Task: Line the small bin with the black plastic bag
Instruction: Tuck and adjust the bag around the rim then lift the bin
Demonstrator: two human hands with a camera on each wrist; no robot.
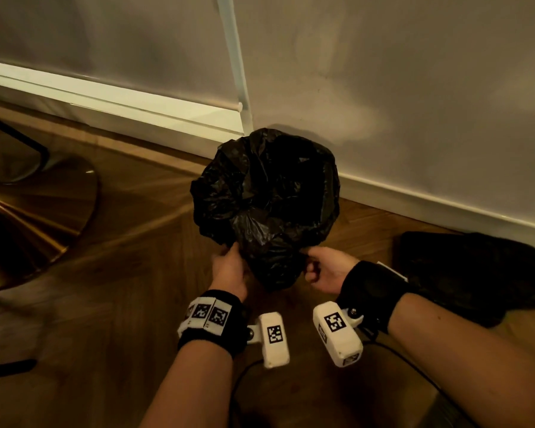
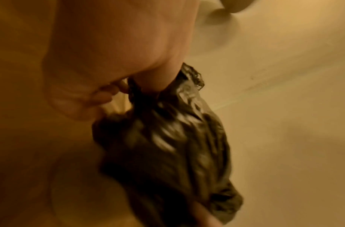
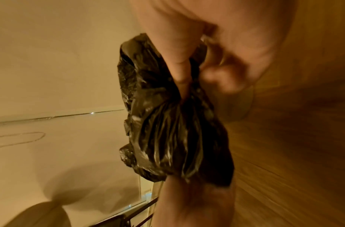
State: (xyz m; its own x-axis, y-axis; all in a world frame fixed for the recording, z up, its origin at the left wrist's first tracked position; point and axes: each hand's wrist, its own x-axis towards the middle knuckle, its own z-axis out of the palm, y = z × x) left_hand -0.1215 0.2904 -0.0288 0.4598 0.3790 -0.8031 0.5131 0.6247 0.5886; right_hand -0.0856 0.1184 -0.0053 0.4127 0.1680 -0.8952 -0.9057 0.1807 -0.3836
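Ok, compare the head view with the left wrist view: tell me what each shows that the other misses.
Only the head view shows the right hand gripping the black plastic bag, the bag's open mouth, the skirting board, the brass-coloured round base and a dark item on the floor. Only the left wrist view shows, blurred, the left hand's curled fingers close up. Both show the left hand holding the bag, and the wall.

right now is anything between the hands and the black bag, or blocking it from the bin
Nothing visible stands in the way. The left hand and right hand already pinch the black bag's near edge, one on each side. The bag hides the bin completely, so I can't tell how far over it the bag sits.
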